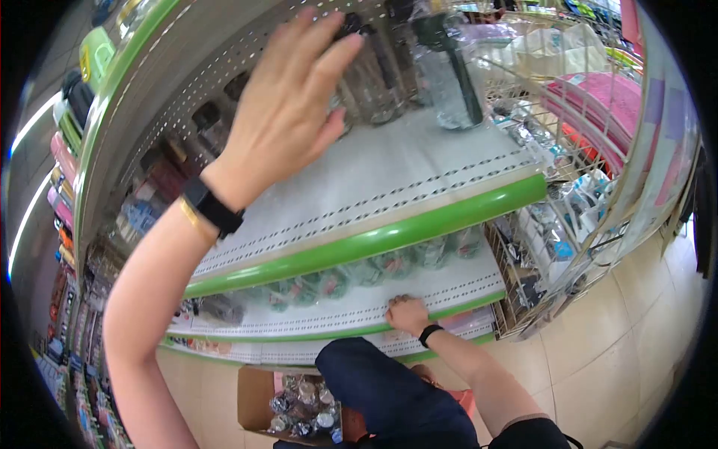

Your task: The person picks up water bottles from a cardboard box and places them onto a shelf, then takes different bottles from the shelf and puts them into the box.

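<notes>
My left hand [288, 101] is raised over the upper shelf [351, 187], fingers stretched out and spread, holding nothing. Its fingertips are near clear bottles [378, 82] with dark tops at the back; whether they touch cannot be made out. A clear plastic-wrapped bottle [452, 82] with a dark cap and strap stands to the right. My right hand [407, 314] rests on the lower shelf [344, 318] by its green front edge, fingers curled in, with no object visible in it. Behind it sits a row of greenish clear-wrapped items [333, 283].
A cardboard box [254, 404] of wrapped bottles [303, 400] stands on the floor by my knee [359, 367]. On the right is a wire rack [568, 142] with pink packs [606, 105]. Darker bottles [161, 172] line the upper shelf's left. The green shelf lip [374, 236] juts out.
</notes>
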`<state>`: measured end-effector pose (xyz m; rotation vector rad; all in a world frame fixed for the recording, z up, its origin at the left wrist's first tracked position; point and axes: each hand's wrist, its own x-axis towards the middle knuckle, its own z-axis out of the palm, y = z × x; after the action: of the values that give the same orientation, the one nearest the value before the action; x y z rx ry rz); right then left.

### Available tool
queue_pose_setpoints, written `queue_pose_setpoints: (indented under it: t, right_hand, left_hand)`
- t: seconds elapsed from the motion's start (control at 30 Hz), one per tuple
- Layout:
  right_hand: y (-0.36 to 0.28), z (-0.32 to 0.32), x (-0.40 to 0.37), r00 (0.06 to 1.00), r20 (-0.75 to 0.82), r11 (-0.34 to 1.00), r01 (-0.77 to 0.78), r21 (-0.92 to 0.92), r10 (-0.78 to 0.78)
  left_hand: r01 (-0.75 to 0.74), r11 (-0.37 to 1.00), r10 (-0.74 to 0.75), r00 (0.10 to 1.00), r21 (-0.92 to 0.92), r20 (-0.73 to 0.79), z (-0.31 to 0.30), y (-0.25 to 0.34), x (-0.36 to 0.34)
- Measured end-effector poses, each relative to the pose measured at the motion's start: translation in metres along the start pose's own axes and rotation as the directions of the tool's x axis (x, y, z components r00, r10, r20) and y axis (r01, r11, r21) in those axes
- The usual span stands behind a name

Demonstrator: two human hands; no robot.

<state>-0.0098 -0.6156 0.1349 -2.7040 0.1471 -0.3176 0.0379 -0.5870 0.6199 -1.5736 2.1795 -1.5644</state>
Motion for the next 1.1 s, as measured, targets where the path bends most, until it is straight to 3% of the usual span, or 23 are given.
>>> queue_pose_setpoints:
  t: [0.13, 0.2, 0.23, 0.27, 0.33, 0.37, 0.43, 0.47, 0.53, 0.67, 0.8, 0.87, 0.93, 1.0, 1.1]
  right_hand:
    - [0.004, 0.007, 0.001, 1.0, -0.018, 0.999, 0.009, 0.04, -0.008]
    - [0.004, 0.009, 0.001, 0.998, -0.059, 0.996, 0.031, 0.078, -0.027]
    - [0.005, 0.006, 0.001, 0.997, -0.07, 0.997, 0.033, 0.07, -0.028]
    - [0.006, 0.004, 0.001, 0.997, -0.063, 0.994, 0.057, 0.09, -0.051]
    - [0.006, 0.0, 0.003, 0.995, -0.054, 0.99, 0.087, 0.112, -0.081]
    - [0.005, 0.001, 0.003, 0.997, -0.041, 0.992, 0.073, 0.105, -0.069]
    - [0.007, 0.004, 0.002, 0.998, -0.023, 0.994, 0.06, 0.09, -0.058]
    - [0.007, 0.005, 0.002, 0.996, -0.061, 0.993, 0.068, 0.101, -0.062]
    - [0.005, 0.009, 0.001, 0.994, -0.091, 0.99, 0.073, 0.121, -0.062]
    - [0.005, 0.007, 0.002, 0.997, -0.053, 0.995, 0.058, 0.08, -0.053]
    - [0.003, 0.006, 0.003, 0.998, -0.05, 0.998, 0.039, 0.041, -0.037]
    - [0.003, 0.012, 0.003, 0.998, -0.051, 0.999, 0.036, 0.041, -0.034]
    - [0.001, 0.008, 0.005, 1.0, -0.013, 1.0, 0.006, -0.015, -0.006]
    - [0.0, 0.007, 0.004, 1.0, -0.004, 0.999, 0.018, -0.039, -0.019]
    - [-0.004, 0.002, 0.005, 1.0, 0.0, 0.998, -0.026, -0.057, 0.026]
  left_hand:
    - [-0.106, 0.987, 0.098, 0.993, 0.122, 0.071, 0.042, -0.012, 0.059]
    - [0.129, 0.981, -0.15, 0.977, 0.142, 0.15, 0.06, -0.019, 0.089]
    - [0.165, 0.986, -0.163, 0.978, -0.001, 0.127, 0.071, -0.023, 0.105]
    - [0.164, 0.986, -0.164, 0.979, 0.007, 0.118, 0.082, -0.024, 0.117]
    - [0.3, 0.926, -0.274, 0.952, -0.229, 0.141, 0.103, -0.026, 0.133]
    - [0.307, 0.925, -0.28, 0.949, -0.225, 0.142, 0.112, -0.025, 0.137]
    - [0.468, 0.873, -0.355, 0.804, -0.14, 0.477, 0.122, -0.021, 0.143]
    - [0.473, 0.87, -0.359, 0.802, -0.14, 0.477, 0.125, -0.021, 0.139]
    - [0.562, 0.755, -0.384, 0.796, -0.338, 0.467, 0.124, -0.016, 0.13]
    - [0.594, 0.72, -0.399, 0.777, -0.359, 0.487, 0.1, -0.017, 0.127]
    - [0.662, 0.625, -0.555, 0.749, -0.413, 0.361, 0.086, -0.007, 0.098]
    - [0.408, 0.762, -0.355, 0.913, -0.502, 0.203, 0.074, 0.004, 0.067]
    - [0.4, 0.756, -0.345, 0.916, -0.517, 0.205, 0.045, 0.023, 0.042]
    - [0.247, 0.895, -0.261, 0.965, -0.371, 0.013, 0.016, 0.038, 0.013]
    - [0.285, 0.919, -0.316, 0.945, -0.272, -0.079, -0.05, 0.052, -0.032]
